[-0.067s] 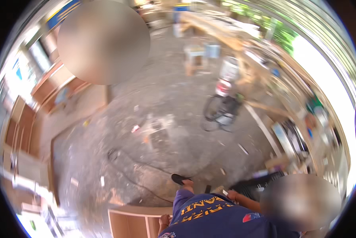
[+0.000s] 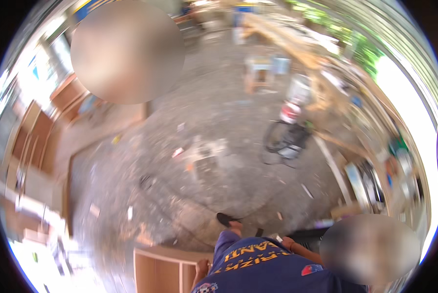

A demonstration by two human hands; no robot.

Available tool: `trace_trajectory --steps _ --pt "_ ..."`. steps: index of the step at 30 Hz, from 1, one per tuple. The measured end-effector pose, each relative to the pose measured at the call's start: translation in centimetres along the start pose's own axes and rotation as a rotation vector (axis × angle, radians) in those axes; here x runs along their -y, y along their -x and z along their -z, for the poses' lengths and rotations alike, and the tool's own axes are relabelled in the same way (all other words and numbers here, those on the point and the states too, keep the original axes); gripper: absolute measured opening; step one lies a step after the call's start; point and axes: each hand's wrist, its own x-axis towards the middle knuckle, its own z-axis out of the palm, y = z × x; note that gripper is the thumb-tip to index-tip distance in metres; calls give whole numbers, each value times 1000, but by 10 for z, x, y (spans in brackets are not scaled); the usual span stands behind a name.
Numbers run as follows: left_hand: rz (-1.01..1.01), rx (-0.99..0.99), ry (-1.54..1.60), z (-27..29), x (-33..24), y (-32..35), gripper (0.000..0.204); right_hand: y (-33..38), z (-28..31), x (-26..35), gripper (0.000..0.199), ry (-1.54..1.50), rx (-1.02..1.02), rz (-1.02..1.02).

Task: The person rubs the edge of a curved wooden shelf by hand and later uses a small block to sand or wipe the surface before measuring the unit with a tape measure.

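Looking down through the blurred head view, the scene is a workshop floor (image 2: 214, 161) of grey concrete strewn with wood scraps and chips. At the lower edge a person in a dark blue shirt (image 2: 263, 266) with yellow lettering bends over an open wooden cabinet (image 2: 167, 268) of pale boards. One hand of that person (image 2: 202, 266) rests at the cabinet's upper right edge, touching it; another hand (image 2: 288, 242) lies near a dark object just beside the shirt. These hands seem to belong to the co-worker. The wearer's own left and right hands do not show in the picture, so their grip cannot be seen. A dark sandal (image 2: 227, 219) stands on the floor just above the shirt. Farther off, a small bicycle (image 2: 285, 139) stands near a long cluttered bench (image 2: 326, 73) on the right. Wooden panels (image 2: 38, 141) lean at the left.
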Motion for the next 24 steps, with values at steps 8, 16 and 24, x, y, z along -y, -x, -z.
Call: trace_trajectory --steps 8,16,24 --pt "464 -615 1398 273 34 -81 33 -136 247 318 16 -318 -42 229" --pt "81 -382 1381 444 97 -199 42 -269 318 632 5 -508 246 619" --pt "111 -629 1379 619 266 -229 35 -358 353 946 10 -427 638 905"
